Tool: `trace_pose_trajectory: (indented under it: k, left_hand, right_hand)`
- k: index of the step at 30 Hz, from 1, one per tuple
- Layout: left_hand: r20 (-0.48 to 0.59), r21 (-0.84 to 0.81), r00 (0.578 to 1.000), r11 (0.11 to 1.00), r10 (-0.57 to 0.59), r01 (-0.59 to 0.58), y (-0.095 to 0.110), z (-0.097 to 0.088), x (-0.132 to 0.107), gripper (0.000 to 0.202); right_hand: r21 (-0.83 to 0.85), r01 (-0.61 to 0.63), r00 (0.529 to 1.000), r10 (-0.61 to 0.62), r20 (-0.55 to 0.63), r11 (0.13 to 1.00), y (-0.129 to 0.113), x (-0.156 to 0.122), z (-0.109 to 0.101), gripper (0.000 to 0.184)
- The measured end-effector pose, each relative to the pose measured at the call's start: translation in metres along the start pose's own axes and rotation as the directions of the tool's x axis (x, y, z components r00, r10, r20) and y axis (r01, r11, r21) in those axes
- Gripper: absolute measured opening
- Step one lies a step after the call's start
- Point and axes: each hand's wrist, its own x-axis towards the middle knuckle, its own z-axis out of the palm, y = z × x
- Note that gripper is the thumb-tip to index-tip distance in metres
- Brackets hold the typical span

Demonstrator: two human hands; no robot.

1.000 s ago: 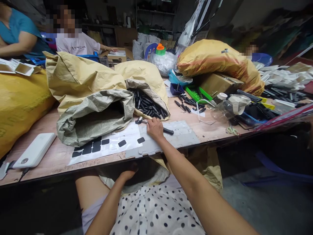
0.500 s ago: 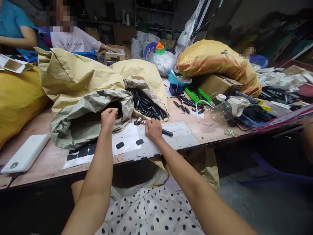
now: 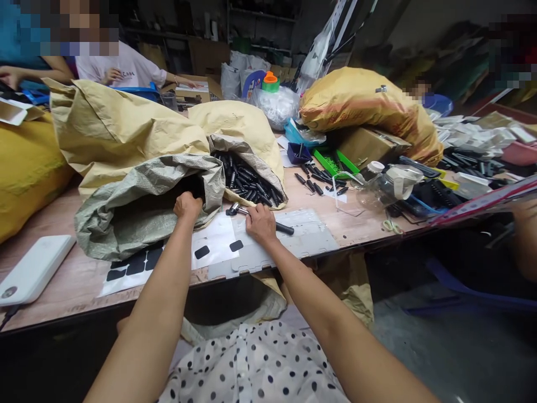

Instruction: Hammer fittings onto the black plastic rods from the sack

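My left hand [image 3: 188,206] is at the mouth of an open sack [image 3: 146,173] with a grey-green lining, its fingers curled closed. Anything inside that fist is hidden from me. On a grey flat board [image 3: 308,235], my right hand [image 3: 260,224] is wrapped round a short rod with a black grip, a silver shaft and a black head [image 3: 286,228]. Beside the sack, a second sack [image 3: 239,120] lies open, full of black cylindrical parts [image 3: 247,182]. Between my forearms is a white sheet [image 3: 218,246] with black rounded stickers [image 3: 202,252].
A white power bank [image 3: 37,268] lies at the left, near a yellow sack [image 3: 29,173]. Toward the right are a green tray [image 3: 335,162], loose black parts, a clear plastic jar [image 3: 377,190], scissors [image 3: 392,226] and a full sack [image 3: 369,106] over a carton. Two people sit across the table.
My left hand has lowered slightly and moved in at the sack's mouth. My right hand still grips the rod in about the same place. The whole view has shifted a little.
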Motion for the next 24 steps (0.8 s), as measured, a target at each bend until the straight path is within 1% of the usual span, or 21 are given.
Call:
trace_pose_trajectory:
  k: [1, 3, 5, 6, 7, 8, 9, 11, 12, 13, 14, 15, 18, 21, 24]
  left_hand:
    - [-0.032, -0.015, 0.999, 1.000, 0.018, -0.018, -0.004, -0.002, -0.001, 0.016]
    - [-0.132, -0.077, 0.987, 0.992, 0.089, -0.100, -0.014, -0.008, -0.005, 0.018]
    - [-0.244, -0.139, 0.952, 0.965, 0.184, -0.222, -0.027, -0.015, -0.016, 0.023]
    - [-0.279, -0.159, 0.930, 0.943, 0.241, -0.292, -0.033, -0.017, -0.024, 0.026]
    - [-0.285, -0.173, 0.908, 0.915, 0.308, -0.364, -0.039, -0.019, -0.034, 0.028]
    - [-0.256, -0.183, 0.887, 0.881, 0.385, -0.435, -0.044, -0.020, -0.046, 0.030]
    - [-0.194, -0.194, 0.862, 0.843, 0.468, -0.501, -0.049, -0.019, -0.058, 0.031]
    - [-0.021, -0.219, 0.792, 0.770, 0.610, -0.599, -0.056, -0.013, -0.081, 0.028]
    - [0.059, -0.227, 0.757, 0.747, 0.650, -0.624, -0.059, -0.008, -0.090, 0.025]
    - [0.119, -0.228, 0.734, 0.738, 0.669, -0.635, -0.061, -0.002, -0.096, 0.023]
    - [0.156, -0.223, 0.725, 0.739, 0.671, -0.636, -0.063, 0.003, -0.101, 0.021]
    - [0.171, -0.217, 0.727, 0.745, 0.665, -0.631, -0.065, 0.008, -0.103, 0.020]
    - [0.150, -0.232, 0.742, 0.752, 0.654, -0.616, -0.072, 0.015, -0.100, 0.022]
    - [0.133, -0.274, 0.750, 0.751, 0.648, -0.601, -0.078, 0.014, -0.093, 0.024]
    - [0.136, -0.299, 0.761, 0.758, 0.635, -0.579, -0.080, 0.010, -0.091, 0.020]
  right_hand:
    - [0.001, -0.004, 1.000, 0.004, 0.007, 1.000, 0.000, 0.000, -0.001, 0.024]
    - [0.005, -0.010, 1.000, 0.010, 0.017, 1.000, -0.001, 0.000, -0.002, 0.025]
    - [0.009, -0.010, 1.000, 0.010, 0.017, 1.000, -0.001, 0.001, -0.003, 0.025]
    - [0.009, -0.008, 1.000, 0.007, 0.013, 1.000, -0.001, 0.001, -0.002, 0.025]
    - [0.010, -0.004, 1.000, 0.004, 0.008, 1.000, -0.001, 0.000, -0.002, 0.025]
    - [0.011, 0.000, 1.000, 0.000, 0.004, 1.000, 0.000, 0.000, -0.002, 0.025]
    - [0.013, 0.005, 1.000, -0.005, 0.000, 1.000, 0.000, 0.000, -0.002, 0.025]
    - [0.018, 0.009, 1.000, -0.009, -0.003, 1.000, 0.001, 0.000, -0.001, 0.025]
    - [0.018, 0.008, 1.000, -0.008, -0.002, 1.000, 0.002, 0.001, -0.001, 0.025]
    - [0.016, 0.005, 1.000, -0.005, -0.001, 1.000, 0.002, 0.001, -0.001, 0.025]
    - [0.013, 0.002, 1.000, -0.002, 0.001, 1.000, 0.002, 0.001, -0.001, 0.026]
    - [0.010, 0.000, 1.000, 0.000, 0.004, 1.000, 0.003, 0.001, -0.001, 0.026]
    - [0.006, 0.007, 1.000, -0.007, 0.008, 1.000, 0.003, 0.001, -0.001, 0.025]
    - [0.009, 0.018, 1.000, -0.018, 0.005, 1.000, 0.004, 0.001, -0.001, 0.025]
    - [0.010, 0.009, 1.000, -0.009, 0.025, 1.000, 0.005, 0.003, -0.003, 0.025]
